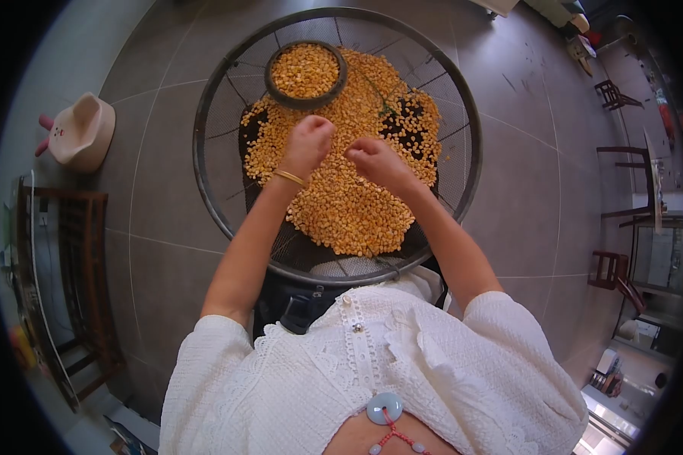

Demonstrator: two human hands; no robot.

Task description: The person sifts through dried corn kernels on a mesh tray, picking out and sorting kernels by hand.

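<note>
Dried corn kernels [349, 212] lie spread over a large round mesh sieve [205, 174] with a dark rim, which rests at my lap. A round dark bowl [269, 78] full of kernels stands inside the sieve at the far left. My left hand [309, 145], with a gold bangle at the wrist, is closed just below the bowl and above the kernels. To its right, my right hand [378, 161] is closed with fingers curled inward, also over the kernels. Whatever either hand holds is hidden by the fingers.
A white child's seat [87, 133] with pink parts stands on the grey tiled floor [516, 197] at left. Below it is a dark wooden chair [68, 265]. More wooden chairs [626, 182] line the right side. A thin green strand [377, 89] lies among the kernels.
</note>
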